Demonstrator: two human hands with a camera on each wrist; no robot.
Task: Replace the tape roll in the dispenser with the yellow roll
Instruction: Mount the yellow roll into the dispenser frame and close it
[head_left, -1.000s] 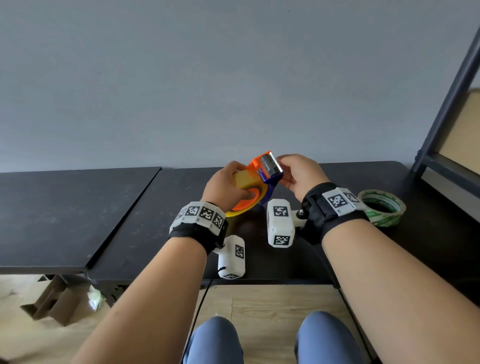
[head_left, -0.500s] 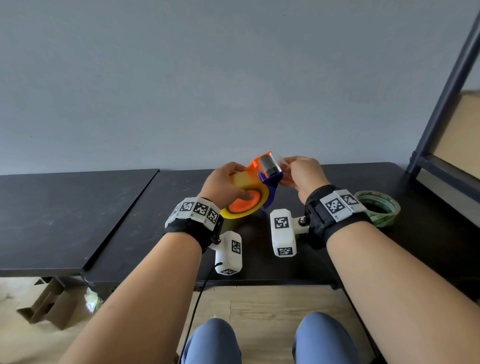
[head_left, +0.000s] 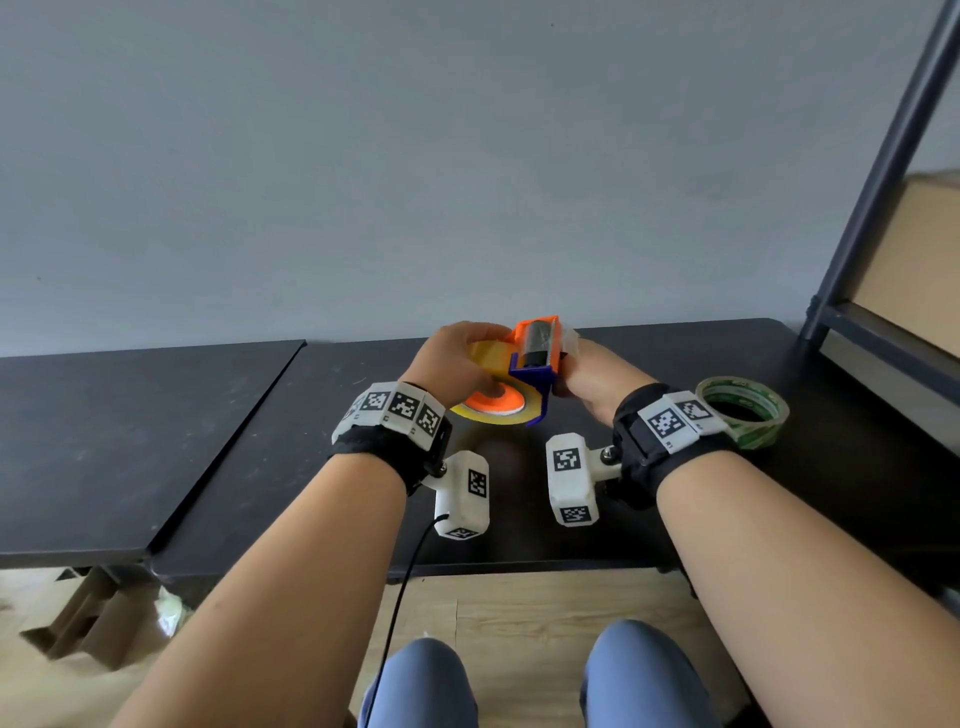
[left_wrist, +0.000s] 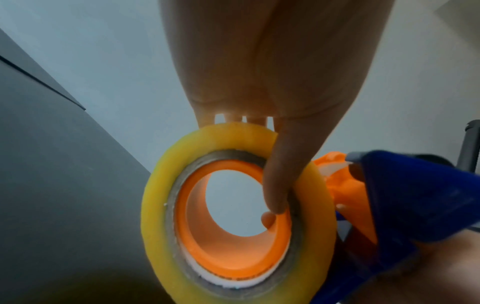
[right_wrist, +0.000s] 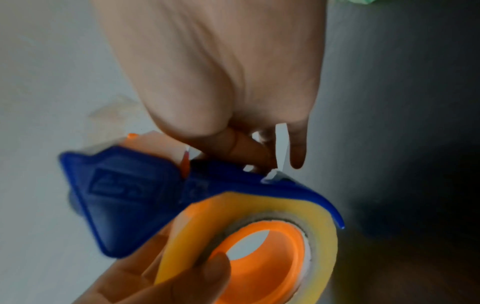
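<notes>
surface: black table (head_left: 270, 467) | on it: green tape roll (head_left: 744, 411), far right, lying flat

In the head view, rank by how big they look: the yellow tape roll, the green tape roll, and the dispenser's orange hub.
1. Yellow tape roll and green tape roll: look alike, and hands cover part of the yellow.
2. Orange hub, smallest.

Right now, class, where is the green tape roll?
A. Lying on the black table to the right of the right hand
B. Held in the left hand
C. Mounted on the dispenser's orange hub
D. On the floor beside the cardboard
A: the green roll lies flat on the table beside the right hand, while the yellow roll sits on the dispenser.
</notes>
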